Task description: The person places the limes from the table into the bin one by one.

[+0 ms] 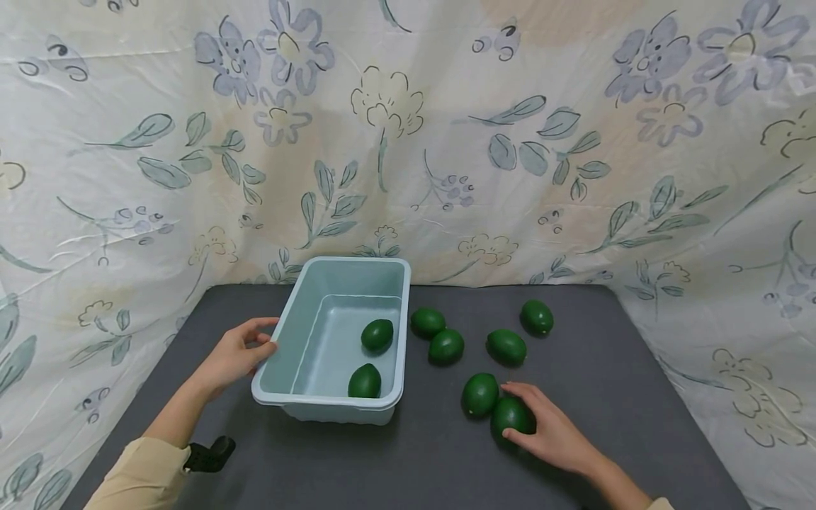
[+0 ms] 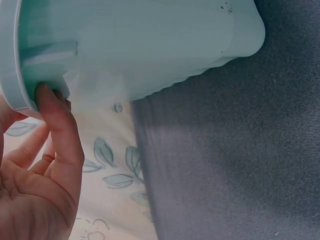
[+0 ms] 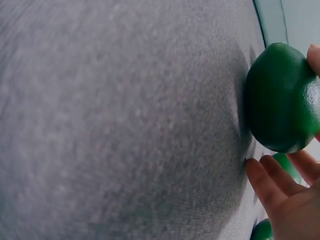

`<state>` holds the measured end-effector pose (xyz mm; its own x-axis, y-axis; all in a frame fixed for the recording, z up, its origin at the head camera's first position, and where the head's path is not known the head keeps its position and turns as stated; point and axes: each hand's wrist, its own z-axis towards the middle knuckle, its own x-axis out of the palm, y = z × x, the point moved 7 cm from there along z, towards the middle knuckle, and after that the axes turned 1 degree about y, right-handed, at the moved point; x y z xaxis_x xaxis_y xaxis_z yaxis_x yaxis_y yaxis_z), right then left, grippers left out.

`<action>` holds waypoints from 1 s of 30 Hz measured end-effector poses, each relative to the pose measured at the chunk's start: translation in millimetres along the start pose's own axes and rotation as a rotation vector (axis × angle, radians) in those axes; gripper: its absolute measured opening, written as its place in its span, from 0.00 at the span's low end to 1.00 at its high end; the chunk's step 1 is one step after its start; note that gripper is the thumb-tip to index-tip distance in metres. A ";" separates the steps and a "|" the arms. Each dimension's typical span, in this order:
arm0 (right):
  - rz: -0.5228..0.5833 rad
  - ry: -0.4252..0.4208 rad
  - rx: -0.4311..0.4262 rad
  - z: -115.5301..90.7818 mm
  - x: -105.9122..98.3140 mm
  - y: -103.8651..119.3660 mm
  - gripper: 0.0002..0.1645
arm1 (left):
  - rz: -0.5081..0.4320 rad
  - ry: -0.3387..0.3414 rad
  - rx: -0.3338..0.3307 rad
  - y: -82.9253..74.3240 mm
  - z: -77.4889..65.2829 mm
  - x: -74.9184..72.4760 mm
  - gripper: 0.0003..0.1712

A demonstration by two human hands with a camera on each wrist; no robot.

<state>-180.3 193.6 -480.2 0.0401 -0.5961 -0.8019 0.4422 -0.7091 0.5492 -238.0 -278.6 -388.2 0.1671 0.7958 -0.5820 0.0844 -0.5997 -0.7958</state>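
While the left hand (image 1: 236,360) pinches the rim of a pale blue-green tub (image 1: 338,412) at its nine o'clock side, the right hand (image 1: 551,433) holds a large-looking green fruit (image 1: 511,419) between thumb and fingers, at four o'clock from the tub; whether it is off the grey tabletop (image 1: 306,471), I cannot tell. A neighbouring fruit (image 1: 480,394) lies just beside it, at ten o'clock. Inside the tub are two more, an upper fruit (image 1: 377,336) towards three o'clock and a lower fruit (image 1: 365,381) towards five. Just outside the tub's three o'clock side, a left fruit (image 1: 427,323) and its close companion (image 1: 446,347) sit together; farther out that way lies a lone fruit (image 1: 506,348), with the farthest fruit (image 1: 537,317) near it, between one and two o'clock. At twelve o'clock, behind the tabletop, hangs a floral cloth (image 1: 395,177).
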 end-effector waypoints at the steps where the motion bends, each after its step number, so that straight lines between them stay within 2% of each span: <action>1: 0.002 0.002 0.002 -0.1 0.7 -0.1 0.39 | -0.001 -0.001 0.000 0.2 -0.1 0.0 0.31; 14: 0.073 0.014 0.052 -3.1 0.7 -4.1 0.32 | -0.011 -0.003 0.002 2.2 0.2 -0.3 0.31; 25: 0.051 -0.014 0.120 -7.7 -7.8 -15.2 0.33 | -0.009 -0.001 0.010 0.4 -0.5 0.3 0.31; 30: 0.019 -0.044 0.115 -5.9 -11.9 -20.4 0.33 | -0.011 0.000 0.006 0.4 0.0 0.5 0.31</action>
<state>-184.6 217.4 -483.3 0.0074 -0.6240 -0.7814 0.3358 -0.7345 0.5898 -237.9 -278.5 -388.8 0.1660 0.8024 -0.5732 0.0805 -0.5904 -0.8031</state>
